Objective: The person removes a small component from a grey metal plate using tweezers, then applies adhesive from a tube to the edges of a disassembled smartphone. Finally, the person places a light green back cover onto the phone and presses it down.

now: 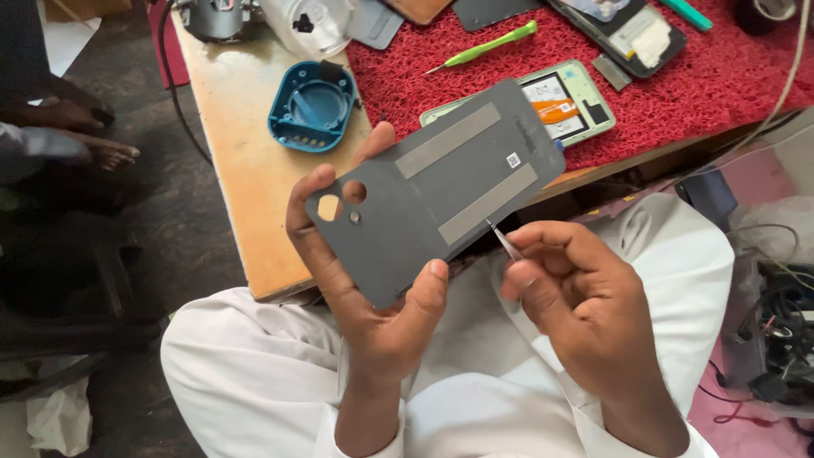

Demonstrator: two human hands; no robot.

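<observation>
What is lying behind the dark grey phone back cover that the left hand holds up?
Behind the dark grey phone back cover lies an opened phone in a pale green frame on the red mat. The cover hides its lower left part.

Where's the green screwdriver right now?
In the head view the green screwdriver lies on the red mat at top centre, just above the opened phone and beyond the grey back cover.

Wooden table [246, 170]: red mat [721, 76], blue round casing [312, 106], perhaps plastic.
</observation>
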